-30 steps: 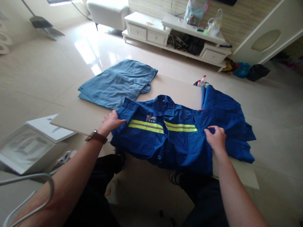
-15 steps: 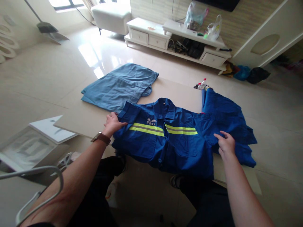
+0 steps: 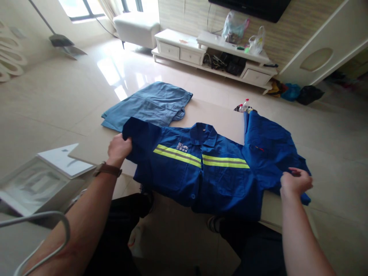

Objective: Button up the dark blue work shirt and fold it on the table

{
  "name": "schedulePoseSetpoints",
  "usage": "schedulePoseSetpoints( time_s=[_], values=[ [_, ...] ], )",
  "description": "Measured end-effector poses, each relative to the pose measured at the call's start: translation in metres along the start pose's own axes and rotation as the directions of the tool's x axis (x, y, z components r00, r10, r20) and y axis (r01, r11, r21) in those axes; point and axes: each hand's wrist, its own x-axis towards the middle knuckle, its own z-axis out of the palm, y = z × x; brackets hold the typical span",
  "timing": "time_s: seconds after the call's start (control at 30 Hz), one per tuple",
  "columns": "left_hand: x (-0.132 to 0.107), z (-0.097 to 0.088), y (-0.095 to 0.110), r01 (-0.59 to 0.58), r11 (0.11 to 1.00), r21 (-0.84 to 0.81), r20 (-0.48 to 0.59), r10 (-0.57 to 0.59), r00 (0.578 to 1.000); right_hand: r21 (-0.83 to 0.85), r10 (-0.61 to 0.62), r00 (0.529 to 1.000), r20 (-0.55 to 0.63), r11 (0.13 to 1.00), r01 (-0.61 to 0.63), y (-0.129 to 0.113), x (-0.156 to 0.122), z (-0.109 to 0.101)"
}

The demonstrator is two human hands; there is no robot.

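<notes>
A blue short-sleeved work shirt (image 3: 169,172) with yellow-green and grey reflective stripes and a white chest print lies front up across a low pale table (image 3: 218,113). Its collar points away from me. My left hand (image 3: 119,147) is closed on the end of the sleeve at the left, which is raised and stretched outward. At the other side my right hand (image 3: 296,182) has its fingers curled at the opposite sleeve's end. Beyond that sleeve lies more blue cloth (image 3: 270,134), hanging over the table's right end. Light-blue folded clothing (image 3: 149,101) lies at the far left.
Left of the table stands an open white box (image 3: 37,184), beside a grey metal tube frame (image 3: 64,226). Clear bottles with red caps (image 3: 245,104) show behind the table. A white TV cabinet (image 3: 184,55) with plastic bags on top lines the far wall.
Both hands have moved outward and closed from a looser pose. The left sleeve is lifted and spread further left, over the edge of the light-blue clothing; the right sleeve is drawn out rightward.
</notes>
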Motion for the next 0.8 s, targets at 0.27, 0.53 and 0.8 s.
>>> schedulePoseSetpoints(
  time_s=[0.27,0.53,0.8],
  values=[
    [-0.067,0.046,0.04,-0.434,0.846,0.309,0.07,0.435,0.898,0.413,-0.719,0.447,0.531,0.681,0.604,-0.141,-0.123,0.011],
    [-0.132,0.09,0.085,-0.853,0.522,0.032,0.526,0.716,0.458,0.383,-0.641,0.217,0.736,0.659,0.648,-0.185,-0.191,0.025],
    [-0.136,0.097,0.088,-0.847,0.527,0.071,0.598,0.657,0.459,0.274,-0.539,0.367,0.758,0.773,0.572,-0.167,-0.17,0.035]
  ],
)
